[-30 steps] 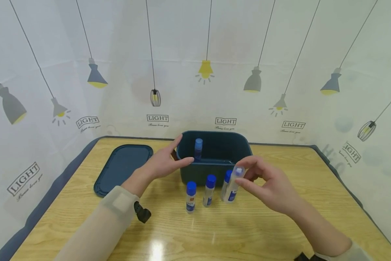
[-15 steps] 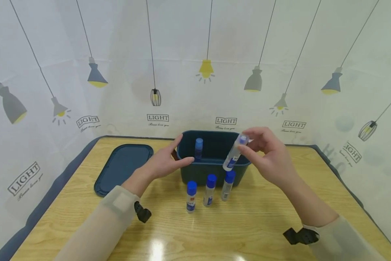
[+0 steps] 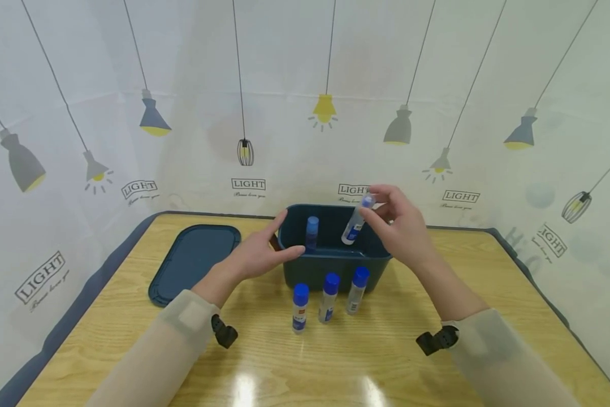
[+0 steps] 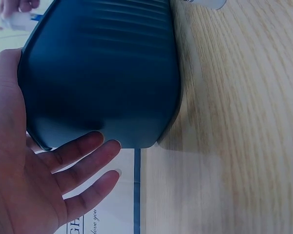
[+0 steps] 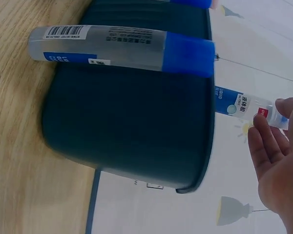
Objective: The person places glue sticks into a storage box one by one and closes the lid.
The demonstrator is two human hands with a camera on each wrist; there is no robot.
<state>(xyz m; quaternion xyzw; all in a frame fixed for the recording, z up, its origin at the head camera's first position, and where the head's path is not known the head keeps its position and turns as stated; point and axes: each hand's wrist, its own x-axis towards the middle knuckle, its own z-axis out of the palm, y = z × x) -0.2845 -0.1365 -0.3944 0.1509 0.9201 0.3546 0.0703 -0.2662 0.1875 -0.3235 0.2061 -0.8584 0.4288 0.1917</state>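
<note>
My right hand (image 3: 398, 226) pinches a clear liquid glue bottle (image 3: 354, 227) near its top end, tilted over the bin opening. In the right wrist view the held glue bottle (image 5: 239, 103) shows a blue and white label. The dark blue bin (image 3: 335, 270) has another blue-capped glue bottle (image 3: 311, 233) standing inside at the left. My left hand (image 3: 259, 252) touches the bin's left end, thumb and index finger at the rim; the other fingers lie nearly straight along the outside in the left wrist view. In front stand three blue-capped glue bottles, a left one (image 3: 300, 308), a middle one (image 3: 328, 298) and a right one (image 3: 357, 291).
A dark blue lid (image 3: 195, 263) lies flat on the wooden table (image 3: 335, 367), left of the bin. Behind the table hangs a pale curtain (image 3: 284, 113) printed with lamps. Bare table surface extends right of the bin.
My right hand has lifted a glue bottle from beside the right standing one, raised it over the front rim and brought it above the bin opening. The left hand stays at the bin.
</note>
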